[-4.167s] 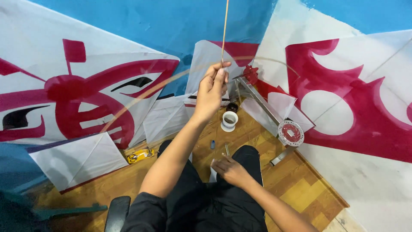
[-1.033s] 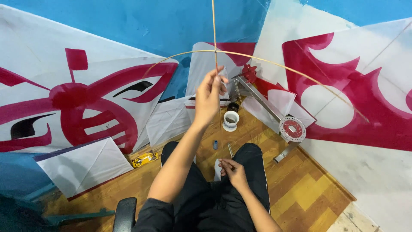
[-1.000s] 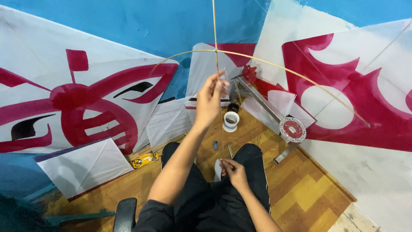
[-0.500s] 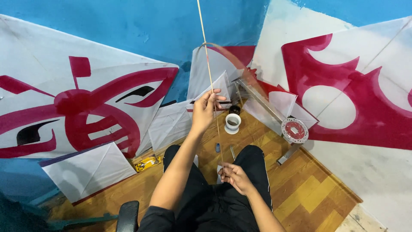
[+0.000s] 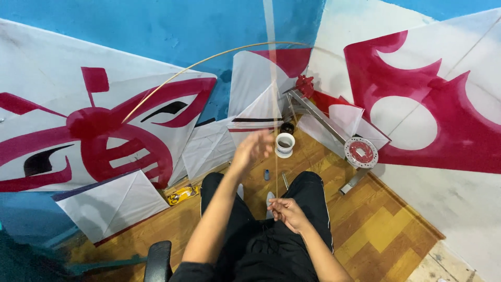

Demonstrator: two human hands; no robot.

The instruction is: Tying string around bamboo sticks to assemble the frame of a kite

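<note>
A thin upright bamboo stick (image 5: 272, 104) rises in front of me and runs out of the top of the view. A bowed stick (image 5: 193, 67) arcs from it down to the left. My left hand (image 5: 253, 149) is raised and motion-blurred, fingers apart, just left of the upright stick; whether it touches the stick I cannot tell. My right hand (image 5: 287, 211) rests over my lap in black trousers, fingers pinched on the stick's lower end.
Large white kites with red designs (image 5: 99, 136) lean on the blue walls all around. On the wooden floor stand a white tape roll (image 5: 285, 144), a red round reel (image 5: 361, 152), a small blue object (image 5: 266, 175) and a yellow packet (image 5: 182, 194). A black chair part (image 5: 156, 261) sits at lower left.
My left hand has dropped from the stick's crossing point and its fingers have spread. The bowed stick has swung to the left. My right hand stays at the stick's lower end.
</note>
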